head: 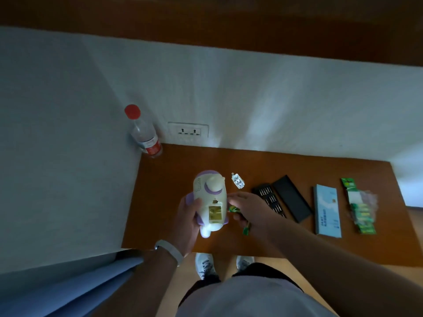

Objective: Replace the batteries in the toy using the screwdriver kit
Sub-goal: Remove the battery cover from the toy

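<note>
**Tabletop** [174, 170]: wooden and dimly lit. Work is confined to its near left part.

**Toy** [209, 202]: white and purple, held off the surface just inside the near edge. Its battery compartment [215, 212] is uncovered and facing up. The left grip [190, 216] is wrapped round the toy's left flank and carries it alone. The right grip [247, 209] sits against the toy's right side, pinching a green battery [234, 209] just beside the opening. A second green piece [246, 231] shows below that hand; in this light I cannot tell whether it is held or lying on the tabletop.

**Screwdriver kit** [270, 200]: the tray lies open toward the middle, under the line of the right forearm. The battery pack [359, 209] lies near the right edge. A small pale piece [238, 180] lies loose just beyond the toy.

**Step, as judged:** cells going in or coming out, cover not yet refitted.

**Hazards, as judged:**
- Pressing a cell against its contact could twist the toy in a one-handed hold, and a slip this close to the near edge would send it to the floor.
- Poor light makes it easy to misread polarity and seat a cell the wrong way round.
- A half-seated cell may spring out and roll off the near edge.
- A careless sweep of the right arm could scatter the bits or knock the small loose piece away — either would stall refitting the cover.
</note>
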